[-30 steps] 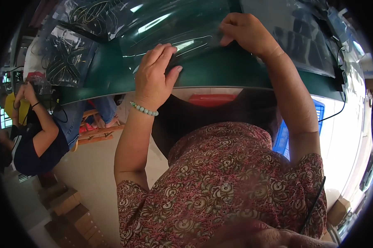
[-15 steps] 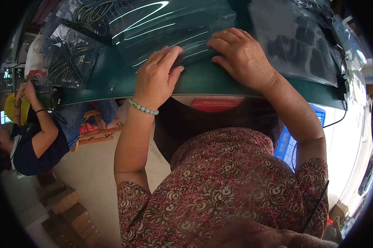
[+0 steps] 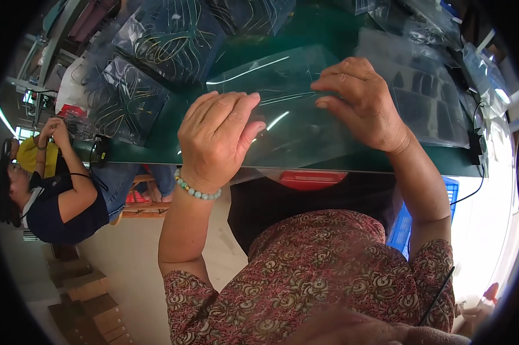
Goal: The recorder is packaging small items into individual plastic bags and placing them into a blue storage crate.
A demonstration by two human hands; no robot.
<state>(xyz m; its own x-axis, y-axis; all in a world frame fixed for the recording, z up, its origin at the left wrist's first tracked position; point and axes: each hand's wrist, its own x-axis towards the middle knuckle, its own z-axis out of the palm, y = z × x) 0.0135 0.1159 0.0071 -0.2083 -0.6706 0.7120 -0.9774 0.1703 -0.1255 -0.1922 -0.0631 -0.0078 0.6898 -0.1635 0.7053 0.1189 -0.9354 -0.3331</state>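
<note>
My left hand point(image 3: 216, 141) and right hand point(image 3: 366, 103) press flat on a clear plastic bag point(image 3: 294, 123). No grip is closed; the bag lies at the near edge of the green surface point(image 3: 156, 146).

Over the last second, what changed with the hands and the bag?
The right hand came back from the far edge toward the body, drawing the clear plastic bag nearer the table edge. The left hand stayed flat on the bag. The bags of wire kept their places.

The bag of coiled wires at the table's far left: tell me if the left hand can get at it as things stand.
Probably yes. The left hand rests on the clear plastic bag at the table's near edge, and the bag of coiled wires lies just beyond on its left, with only bare green surface between. The hand would have to leave the clear bag first.
</note>
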